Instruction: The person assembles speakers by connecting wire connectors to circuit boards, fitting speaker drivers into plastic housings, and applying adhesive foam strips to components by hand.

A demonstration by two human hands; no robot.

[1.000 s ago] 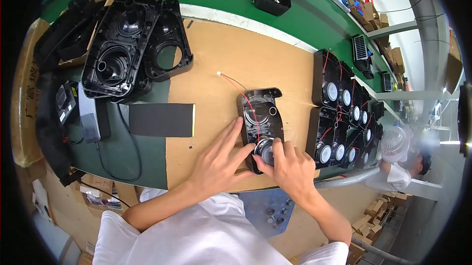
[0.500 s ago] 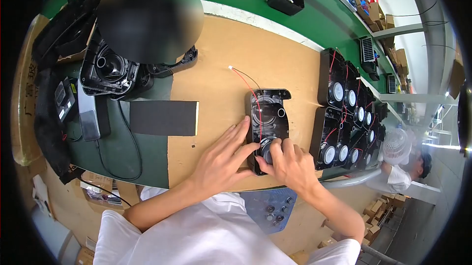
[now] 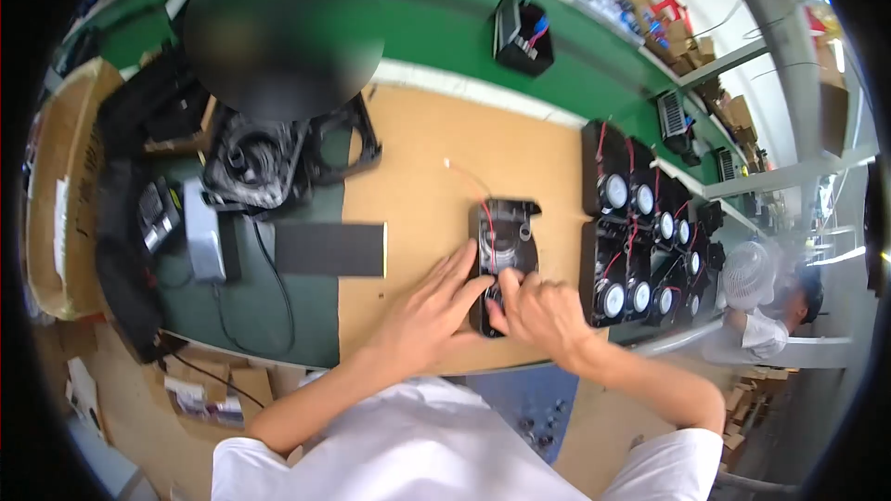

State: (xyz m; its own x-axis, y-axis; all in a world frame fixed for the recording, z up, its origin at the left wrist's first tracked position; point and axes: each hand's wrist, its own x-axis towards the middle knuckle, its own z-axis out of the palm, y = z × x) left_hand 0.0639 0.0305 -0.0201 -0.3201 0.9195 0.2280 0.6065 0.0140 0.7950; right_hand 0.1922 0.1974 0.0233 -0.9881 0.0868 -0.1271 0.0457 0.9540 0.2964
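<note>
A black plastic speaker housing [image 3: 507, 241] lies on the brown cardboard sheet, its open side up. My left hand [image 3: 427, 306] braces the housing's left side, with the fingers extended and the index fingertip near its lower end. Curled over that lower end is my right hand [image 3: 548, 313], its fingers closed on the round speaker, which is now mostly hidden beneath them. A thin red wire [image 3: 489, 222] runs up the housing and past its top edge to a small white connector [image 3: 447, 163] on the cardboard.
Several black housings with pale round speakers [image 3: 613, 193] stand in rows at right. To the left are a dark flat pad [image 3: 331, 250], a grey box-shaped device [image 3: 205, 232] with a cable, and larger black shells [image 3: 255, 162]. Another person [image 3: 766, 329] sits beyond a fan [image 3: 747, 273].
The camera view has shifted, so the bench appears tilted and lower. My right hand has turned and curled more tightly over the speaker; my left hand keeps its place beside the housing.
</note>
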